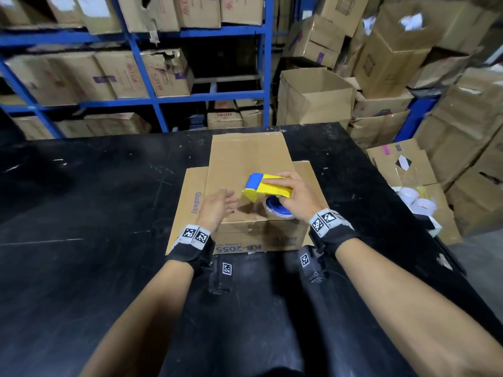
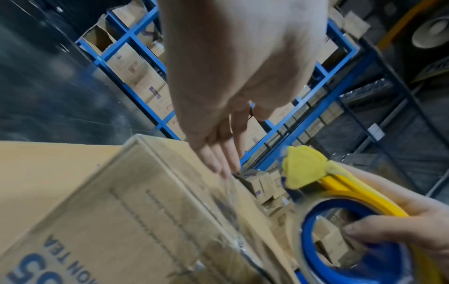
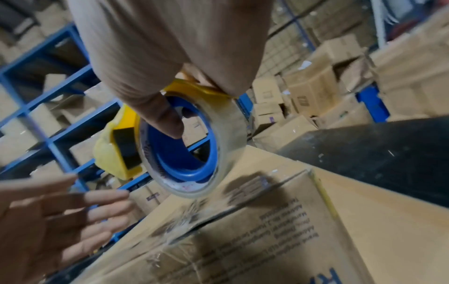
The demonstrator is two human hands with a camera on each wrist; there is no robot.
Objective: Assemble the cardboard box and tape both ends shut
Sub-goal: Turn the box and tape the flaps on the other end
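An assembled cardboard box (image 1: 245,164) stands on the black table (image 1: 95,200), its top flaps closed, with clear tape wrinkled over its near edge (image 3: 184,226). My right hand (image 1: 295,193) grips a yellow and blue tape dispenser (image 1: 265,186) with a clear roll on a blue core (image 3: 184,146), held just above the box's near end. My left hand (image 1: 217,206) hovers over the box's left side, fingers straight and spread, holding nothing. The same left hand (image 2: 218,153) shows above the box top (image 2: 136,192) in the left wrist view.
A flattened carton (image 1: 187,208) lies under the box on its left. Blue racking (image 1: 152,102) full of cartons stands behind the table. Stacked and open cartons (image 1: 408,77) crowd the right side. White tape rolls (image 1: 416,200) sit on a box beside the table's right edge.
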